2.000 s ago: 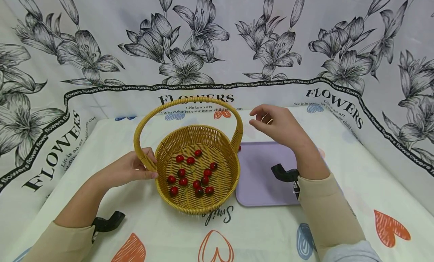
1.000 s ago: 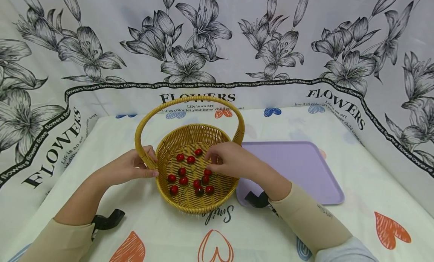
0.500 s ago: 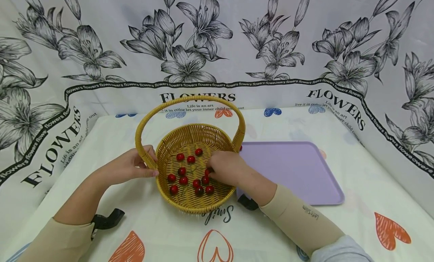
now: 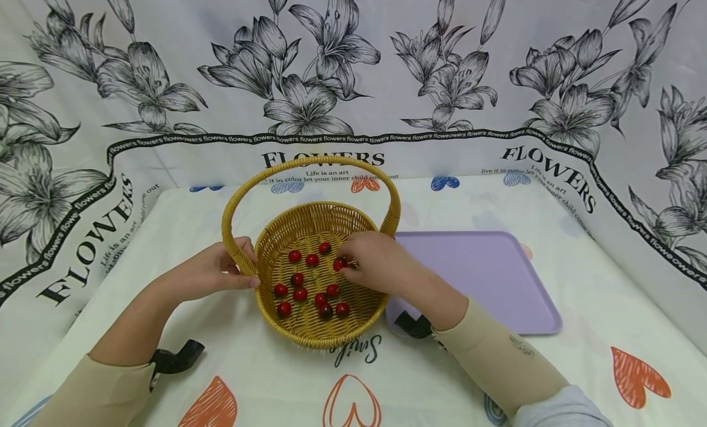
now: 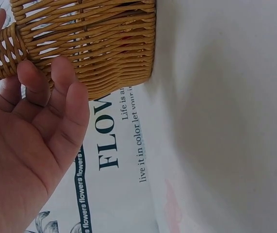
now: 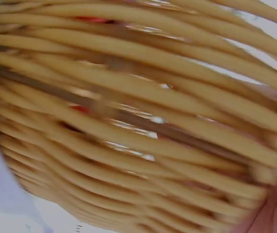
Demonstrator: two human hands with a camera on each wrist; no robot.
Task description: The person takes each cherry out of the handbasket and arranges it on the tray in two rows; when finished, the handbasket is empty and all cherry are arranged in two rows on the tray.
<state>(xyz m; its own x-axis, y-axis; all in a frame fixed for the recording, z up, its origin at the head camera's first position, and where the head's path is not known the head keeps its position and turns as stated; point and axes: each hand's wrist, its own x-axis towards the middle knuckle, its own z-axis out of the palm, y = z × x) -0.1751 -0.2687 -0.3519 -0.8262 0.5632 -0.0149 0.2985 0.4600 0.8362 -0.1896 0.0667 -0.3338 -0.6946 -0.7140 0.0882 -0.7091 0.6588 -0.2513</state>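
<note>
A yellow wicker basket (image 4: 309, 335) with a tall arched handle (image 4: 309, 164) stands on the table and holds several small red cherries (image 4: 301, 294). My left hand (image 4: 218, 273) grips the base of the handle on the basket's left rim; in the left wrist view its fingers (image 5: 56, 92) press the woven basket wall (image 5: 94, 48). My right hand (image 4: 375, 264) reaches inside the basket and pinches one cherry (image 4: 339, 264) at its fingertips, lifted slightly above the others. The right wrist view shows only blurred basket weave (image 6: 128, 121).
A lilac tray (image 4: 486, 280) lies just right of the basket. The table wears a white cloth (image 4: 386, 384) with coloured hearts, and a flower-printed sheet (image 4: 353, 77) hangs behind and at both sides.
My right hand came from above the tray into the basket, dipped among the cherries, and has now risen slightly with one cherry pinched. The left hand and basket stayed put.
</note>
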